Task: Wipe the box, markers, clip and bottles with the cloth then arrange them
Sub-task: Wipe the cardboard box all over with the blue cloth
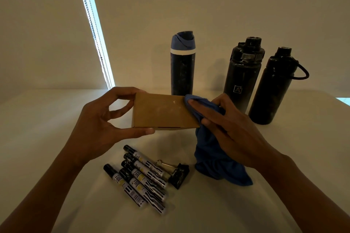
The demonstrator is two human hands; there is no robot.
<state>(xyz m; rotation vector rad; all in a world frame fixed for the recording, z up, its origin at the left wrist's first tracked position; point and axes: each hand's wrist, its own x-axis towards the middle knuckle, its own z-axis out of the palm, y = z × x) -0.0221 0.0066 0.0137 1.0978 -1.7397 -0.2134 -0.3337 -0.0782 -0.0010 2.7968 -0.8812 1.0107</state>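
The left hand (pixel 98 119) pinches the brown cardboard box (pixel 161 112) by its left end, thumb under the lower edge and fingers curled over the top, holding it clear above the tabletop (pixel 47 138). The right hand (pixel 227 128) has its grip closed on a blue cloth (pixel 212 157), fingers pressing a bunched fold against the box's right end while the rest of the cloth hangs to the tabletop at 5 o'clock from the box. At 6 o'clock from the box lie five black-capped markers (pixel 140 178), side by side and slanted. Just beside them at 3 o'clock lies a black binder clip (pixel 179 175), touching the nearest marker. At 12 to 2 o'clock stand three dark bottles upright: a blue-lidded bottle (pixel 182 66), a logo bottle (pixel 242 75) and a loop-handled bottle (pixel 272 89).
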